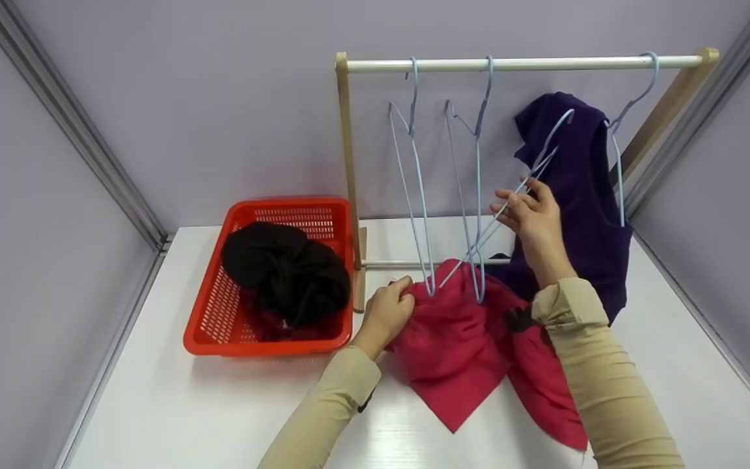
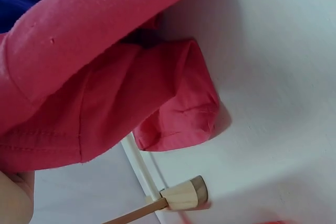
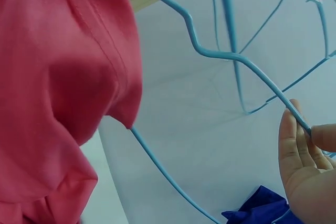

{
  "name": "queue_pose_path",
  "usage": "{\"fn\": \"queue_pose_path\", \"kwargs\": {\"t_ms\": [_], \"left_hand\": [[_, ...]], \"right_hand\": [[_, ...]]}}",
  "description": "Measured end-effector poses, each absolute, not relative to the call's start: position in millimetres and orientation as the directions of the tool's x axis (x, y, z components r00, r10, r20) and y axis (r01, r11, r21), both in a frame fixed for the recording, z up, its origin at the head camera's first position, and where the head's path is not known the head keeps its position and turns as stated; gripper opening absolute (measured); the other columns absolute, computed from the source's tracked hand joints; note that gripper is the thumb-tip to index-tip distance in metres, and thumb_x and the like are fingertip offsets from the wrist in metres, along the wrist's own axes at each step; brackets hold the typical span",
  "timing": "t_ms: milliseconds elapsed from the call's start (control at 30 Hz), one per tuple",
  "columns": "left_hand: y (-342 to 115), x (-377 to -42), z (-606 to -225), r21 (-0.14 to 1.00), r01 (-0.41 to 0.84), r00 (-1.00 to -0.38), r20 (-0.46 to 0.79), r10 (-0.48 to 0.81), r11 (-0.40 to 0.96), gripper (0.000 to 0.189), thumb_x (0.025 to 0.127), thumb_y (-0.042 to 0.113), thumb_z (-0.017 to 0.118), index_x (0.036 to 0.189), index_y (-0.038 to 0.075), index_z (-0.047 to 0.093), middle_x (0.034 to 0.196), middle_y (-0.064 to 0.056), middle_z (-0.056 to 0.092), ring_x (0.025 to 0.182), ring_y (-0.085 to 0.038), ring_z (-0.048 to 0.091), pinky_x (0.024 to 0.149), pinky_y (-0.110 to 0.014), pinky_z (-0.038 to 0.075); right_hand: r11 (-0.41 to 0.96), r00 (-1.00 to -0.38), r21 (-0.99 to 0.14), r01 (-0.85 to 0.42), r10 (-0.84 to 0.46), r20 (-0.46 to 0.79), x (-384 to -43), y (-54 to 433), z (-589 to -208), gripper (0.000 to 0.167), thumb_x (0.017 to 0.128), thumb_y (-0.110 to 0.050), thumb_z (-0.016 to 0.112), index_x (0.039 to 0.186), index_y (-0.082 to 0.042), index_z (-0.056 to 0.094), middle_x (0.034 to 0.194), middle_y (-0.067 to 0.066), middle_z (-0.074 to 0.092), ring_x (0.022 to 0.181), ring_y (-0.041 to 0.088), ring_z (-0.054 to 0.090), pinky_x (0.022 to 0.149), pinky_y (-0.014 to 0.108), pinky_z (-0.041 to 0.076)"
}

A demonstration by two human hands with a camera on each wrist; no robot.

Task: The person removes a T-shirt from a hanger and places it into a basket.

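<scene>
My right hand (image 1: 534,215) pinches a light blue wire hanger (image 3: 252,66) between thumb and fingers, off the rail and tilted. Its lower end reaches into a red garment (image 1: 453,345), as the right wrist view also shows. At the garment's upper left edge, my left hand (image 1: 388,309) grips the cloth. In the left wrist view only a small part of that hand shows at the lower left, beside the red fabric (image 2: 105,93). The garment's lower parts hang down over the white table.
A clothes rack (image 1: 525,64) carries two bare hangers and, at right, a dark purple garment (image 1: 564,195) on another. The bare hangers dangle in front of the red garment. Left of the rack stands a red basket (image 1: 202,326) with black cloth (image 1: 284,273) inside.
</scene>
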State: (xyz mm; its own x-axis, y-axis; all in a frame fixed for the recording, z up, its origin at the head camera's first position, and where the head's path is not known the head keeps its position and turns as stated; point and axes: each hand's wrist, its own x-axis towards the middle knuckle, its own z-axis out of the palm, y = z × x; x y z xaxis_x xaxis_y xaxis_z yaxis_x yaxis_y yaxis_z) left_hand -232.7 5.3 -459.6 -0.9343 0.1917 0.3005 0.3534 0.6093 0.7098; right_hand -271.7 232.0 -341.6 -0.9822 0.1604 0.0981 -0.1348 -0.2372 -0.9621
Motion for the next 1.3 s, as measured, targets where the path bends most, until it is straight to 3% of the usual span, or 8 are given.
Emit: {"fn": "queue_pose_path", "kwargs": {"t_ms": [133, 233, 467, 667, 867, 1000, 1133, 1300], "left_hand": [[0.9, -233.1, -462.8, 0.681, 0.373, -0.927, 0.307, 0.217, 0.630, 0.011, 0.079, 0.011, 0.045, 0.075, 0.006, 0.054, 0.068, -0.015, 0.058, 0.064, -0.024, 0.048, 0.058, -0.033, 0.040], [-3.1, -231.6, -466.8, 0.644, 0.383, -0.923, 0.295, 0.247, 0.663, 0.027, 0.079, 0.011, 0.046, 0.093, 0.004, 0.069, 0.085, -0.019, 0.071, 0.072, -0.029, 0.063, 0.064, -0.039, 0.050], [-0.2, -230.1, -477.5, 0.658, 0.304, -0.953, 0.225, 0.205, 0.689, 0.010, 0.081, 0.015, 0.050, 0.082, 0.007, 0.056, 0.066, -0.009, 0.057, 0.064, -0.021, 0.050, 0.057, -0.031, 0.040], [12.3, -229.4, -483.1, 0.741, 0.308, -0.951, 0.236, 0.198, 0.597, 0.016, 0.088, 0.014, 0.051, 0.098, 0.008, 0.061, 0.092, -0.009, 0.069, 0.083, -0.021, 0.062, 0.074, -0.035, 0.050], [22.6, -226.7, -499.1, 0.708, 0.416, -0.908, 0.293, 0.299, 0.570, 0.012, 0.089, 0.016, 0.066, 0.096, 0.006, 0.066, 0.094, -0.009, 0.068, 0.091, -0.024, 0.063, 0.081, -0.031, 0.050], [26.4, -223.9, -511.6, 0.685, 0.374, -0.924, 0.220, 0.313, 0.625, 0.035, 0.080, 0.028, 0.075, 0.106, 0.009, 0.062, 0.112, -0.012, 0.058, 0.107, -0.029, 0.054, 0.093, -0.040, 0.045], [28.0, -223.5, -523.6, 0.679, 0.282, -0.945, 0.073, 0.320, 0.677, 0.078, 0.071, 0.035, 0.083, 0.134, 0.009, 0.044, 0.146, -0.019, 0.031, 0.135, -0.040, 0.033, 0.109, -0.057, 0.031], [28.2, -223.7, -536.0, 0.687, 0.244, -0.934, -0.025, 0.357, 0.684, 0.106, 0.067, 0.035, 0.086, 0.150, 0.009, 0.026, 0.158, -0.025, 0.005, 0.142, -0.049, 0.019, 0.107, -0.070, 0.023]], "right_hand": [[-0.276, -0.980, -0.951, -0.141, 0.178, 0.094, -272.5, 234.0, -339.2, 0.050, 0.099, -0.003, 0.041, 0.145, -0.001, 0.022, 0.086, -0.007, 0.069, 0.073, 0.006, 0.068, 0.069, 0.017, 0.053], [-0.307, -0.977, -0.941, -0.145, 0.192, 0.088, -273.8, 235.1, -337.5, 0.045, 0.099, -0.003, 0.042, 0.141, -0.003, 0.027, 0.085, -0.006, 0.070, 0.072, 0.007, 0.067, 0.069, 0.017, 0.052], [-0.329, -0.980, -0.934, -0.140, 0.178, 0.085, -271.5, 240.7, -330.3, 0.035, 0.099, -0.003, 0.041, 0.133, -0.008, 0.035, 0.082, -0.005, 0.070, 0.071, 0.008, 0.067, 0.069, 0.019, 0.051], [-0.299, -0.987, -0.943, -0.144, 0.110, 0.115, -263.3, 243.4, -321.7, 0.026, 0.099, -0.001, 0.040, 0.117, -0.016, 0.049, 0.076, -0.006, 0.070, 0.063, 0.008, 0.064, 0.066, 0.019, 0.051], [-0.238, -0.983, -0.955, -0.179, 0.074, 0.166, -257.9, 243.8, -309.9, 0.028, 0.097, 0.003, 0.040, 0.113, -0.015, 0.054, 0.072, -0.005, 0.068, 0.057, 0.008, 0.062, 0.062, 0.019, 0.052], [-0.184, -0.980, -0.963, -0.199, 0.067, 0.189, -256.2, 243.4, -301.1, 0.029, 0.096, 0.003, 0.041, 0.116, -0.013, 0.055, 0.071, -0.005, 0.067, 0.056, 0.007, 0.060, 0.059, 0.019, 0.051], [-0.190, -0.978, -0.959, -0.210, 0.063, 0.201, -255.6, 244.0, -291.4, 0.030, 0.097, 0.002, 0.041, 0.123, -0.006, 0.052, 0.070, -0.003, 0.066, 0.054, 0.008, 0.058, 0.057, 0.019, 0.050], [-0.222, -0.982, -0.956, -0.190, 0.053, 0.183, -257.5, 246.1, -278.5, 0.039, 0.098, 0.000, 0.041, 0.136, 0.004, 0.041, 0.070, -0.003, 0.064, 0.053, 0.007, 0.056, 0.058, 0.019, 0.048]]}}
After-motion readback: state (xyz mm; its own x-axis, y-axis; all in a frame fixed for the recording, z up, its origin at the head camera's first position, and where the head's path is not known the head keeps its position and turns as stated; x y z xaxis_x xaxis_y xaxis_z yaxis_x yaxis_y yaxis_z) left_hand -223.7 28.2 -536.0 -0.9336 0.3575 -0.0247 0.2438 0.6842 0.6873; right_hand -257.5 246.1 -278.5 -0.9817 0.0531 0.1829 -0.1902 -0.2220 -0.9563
